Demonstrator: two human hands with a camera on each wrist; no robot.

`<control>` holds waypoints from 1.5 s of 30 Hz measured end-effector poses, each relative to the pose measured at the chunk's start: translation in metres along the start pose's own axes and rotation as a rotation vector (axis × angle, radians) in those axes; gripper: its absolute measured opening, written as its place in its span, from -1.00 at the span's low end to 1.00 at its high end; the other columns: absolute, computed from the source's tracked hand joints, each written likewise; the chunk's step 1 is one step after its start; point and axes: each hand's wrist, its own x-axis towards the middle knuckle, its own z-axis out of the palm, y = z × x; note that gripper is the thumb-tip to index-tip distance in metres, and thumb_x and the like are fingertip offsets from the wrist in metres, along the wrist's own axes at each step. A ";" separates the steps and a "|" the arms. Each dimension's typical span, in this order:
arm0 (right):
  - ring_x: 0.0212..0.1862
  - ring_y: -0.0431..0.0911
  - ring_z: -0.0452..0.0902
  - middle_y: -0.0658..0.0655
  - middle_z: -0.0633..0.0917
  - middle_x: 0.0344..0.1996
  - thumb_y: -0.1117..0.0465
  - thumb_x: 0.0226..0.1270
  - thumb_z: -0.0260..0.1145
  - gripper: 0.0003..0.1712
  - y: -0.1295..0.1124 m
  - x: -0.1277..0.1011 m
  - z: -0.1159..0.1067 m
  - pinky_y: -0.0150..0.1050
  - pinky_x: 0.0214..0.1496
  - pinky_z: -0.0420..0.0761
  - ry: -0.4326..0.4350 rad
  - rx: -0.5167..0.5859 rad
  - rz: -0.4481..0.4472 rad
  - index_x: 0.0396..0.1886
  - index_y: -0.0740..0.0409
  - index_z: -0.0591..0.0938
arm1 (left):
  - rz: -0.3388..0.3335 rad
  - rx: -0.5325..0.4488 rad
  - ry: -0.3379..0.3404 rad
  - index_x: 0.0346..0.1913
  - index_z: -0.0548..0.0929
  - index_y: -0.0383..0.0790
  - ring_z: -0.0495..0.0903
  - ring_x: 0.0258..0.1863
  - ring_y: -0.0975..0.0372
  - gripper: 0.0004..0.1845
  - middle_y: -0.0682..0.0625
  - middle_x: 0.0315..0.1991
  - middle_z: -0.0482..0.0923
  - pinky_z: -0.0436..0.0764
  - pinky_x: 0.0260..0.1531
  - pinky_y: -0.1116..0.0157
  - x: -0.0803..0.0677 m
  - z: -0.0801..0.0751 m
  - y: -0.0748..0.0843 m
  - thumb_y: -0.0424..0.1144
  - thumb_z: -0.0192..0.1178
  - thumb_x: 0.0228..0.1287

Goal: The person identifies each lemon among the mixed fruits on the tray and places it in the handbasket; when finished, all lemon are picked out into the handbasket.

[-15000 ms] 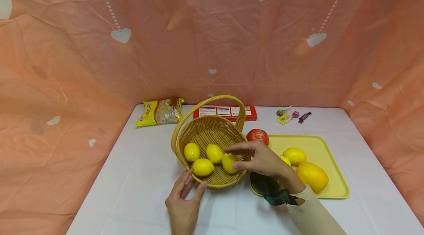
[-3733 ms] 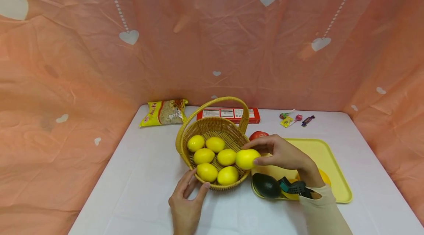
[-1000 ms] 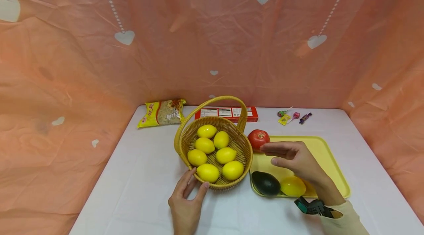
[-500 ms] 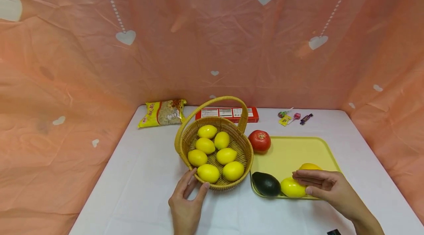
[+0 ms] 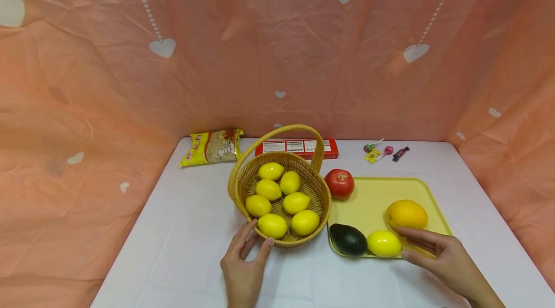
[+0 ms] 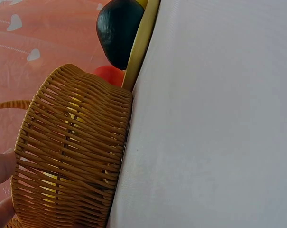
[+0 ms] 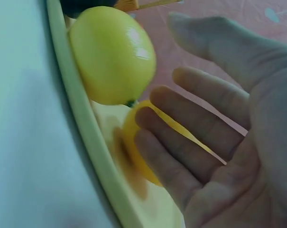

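Note:
The wicker basket [image 5: 321, 187] has a tall arched handle and holds several yellow lemons [image 5: 272, 226]. My left hand [image 5: 244, 269] touches its near rim with thumb and fingertips spread apart; the left wrist view shows a thumb [image 6: 2, 167] against the woven side. My right hand [image 5: 446, 255] hovers at the near right of the yellow tray [image 5: 368, 192], fingers extended and thumb apart. Just left of its fingertips lies another lemon [image 5: 384, 243], also large in the right wrist view. Behind the fingers is an orange-yellow mango [image 5: 406, 214]. A dark green avocado [image 5: 348, 239] lies left of that lemon.
A red pomegranate [image 5: 339, 183] sits between the basket and the tray's far left corner. At the back are a yellow food packet [image 5: 212, 147], a red box [image 5: 295, 148] behind the basket, and several wrapped candies [image 5: 383, 152]. A pink curtain [image 5: 277, 57] encloses the white table.
More lemons are in the basket than before. My right hand, earlier over the basket with a lemon, has moved right and down beside the lemon on the tray. The left hand stays at the rim.

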 end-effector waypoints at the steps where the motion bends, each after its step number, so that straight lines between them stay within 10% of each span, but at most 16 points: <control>1: 0.13 -0.54 0.67 -0.26 0.81 0.16 0.28 0.40 0.60 -0.44 0.000 0.003 0.002 -0.64 0.07 0.70 -0.002 0.002 -0.002 0.36 0.28 0.72 | -0.001 -0.001 -0.001 0.32 0.77 -0.14 0.80 0.19 -0.11 -0.42 -0.15 0.37 0.66 0.84 0.12 0.22 0.000 0.000 0.000 -0.32 0.66 0.23; 11: 0.23 -0.47 0.67 -0.07 0.81 0.26 0.35 0.48 0.50 -0.46 -0.003 0.022 0.016 -0.61 0.20 0.68 -0.136 0.149 -0.111 0.41 0.32 0.67 | 0.007 -0.007 0.002 0.32 0.76 -0.17 0.81 0.17 -0.10 -0.42 -0.17 0.38 0.66 0.85 0.09 0.20 0.000 0.000 -0.001 -0.34 0.66 0.22; 17: 0.25 -0.45 0.67 -0.27 0.74 0.29 0.40 0.49 0.46 -0.40 0.001 0.020 0.011 -0.57 0.21 0.70 -0.256 0.211 -0.115 0.46 0.43 0.57 | 0.019 -0.009 0.001 0.32 0.76 -0.19 0.82 0.15 -0.10 -0.42 -0.18 0.38 0.66 0.85 0.09 0.18 0.000 0.000 -0.001 -0.35 0.66 0.21; 24: 0.21 -0.43 0.70 -0.34 0.74 0.24 0.38 0.52 0.46 -0.40 -0.002 0.018 0.004 -0.53 0.16 0.75 -0.205 0.212 -0.046 0.48 0.41 0.57 | 0.025 -0.008 -0.006 0.32 0.76 -0.17 0.82 0.16 -0.09 -0.42 -0.17 0.38 0.66 0.85 0.09 0.17 0.001 -0.001 -0.001 -0.32 0.66 0.23; 45: 0.19 -0.16 0.78 0.02 0.80 0.25 0.35 0.47 0.51 -0.46 -0.081 0.073 0.038 -0.40 0.28 0.76 -0.300 0.156 -0.333 0.40 0.09 0.70 | 0.021 -0.012 -0.002 0.32 0.76 -0.17 0.82 0.15 -0.06 -0.41 -0.18 0.38 0.66 0.85 0.10 0.17 0.000 0.000 -0.001 -0.32 0.66 0.21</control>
